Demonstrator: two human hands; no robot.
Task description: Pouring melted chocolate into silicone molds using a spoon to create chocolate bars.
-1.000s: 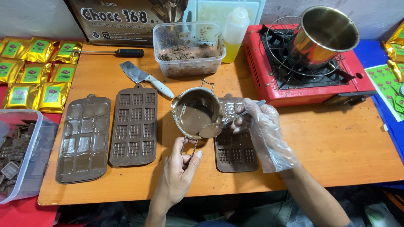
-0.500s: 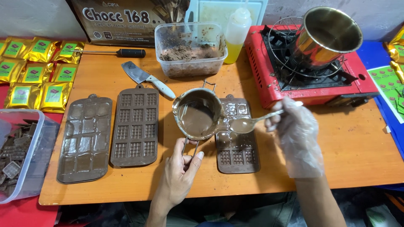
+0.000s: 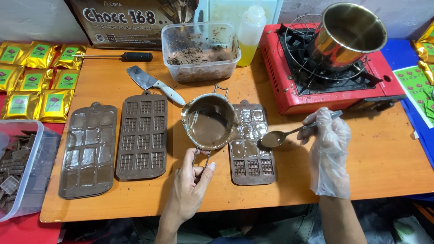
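Note:
My left hand point(image 3: 189, 189) grips the wire handle of a small metal pot point(image 3: 209, 122) holding melted chocolate, tilted above the table. My right hand point(image 3: 328, 144), in a clear plastic glove, holds a metal spoon point(image 3: 280, 136) with chocolate in its bowl, just over the right edge of a brown chocolate mould point(image 3: 251, 144). The mould's upper cells look glossy and filled; its lower cells show a grid pattern.
Two more moulds point(image 3: 141, 135) point(image 3: 88, 150) lie left. A cleaver point(image 3: 153, 83), a tub of brown crumbs point(image 3: 199, 52), a squeeze bottle point(image 3: 251, 29) and a red gas stove point(image 3: 330, 77) with a steel pot point(image 3: 348, 34) stand behind. Gold packets point(image 3: 36, 81) and a plastic bin point(image 3: 20, 167) are at left.
My right hand drew the spoon out of the small pot and moved right and down, bringing it over the mould's right side. The pot stayed in place.

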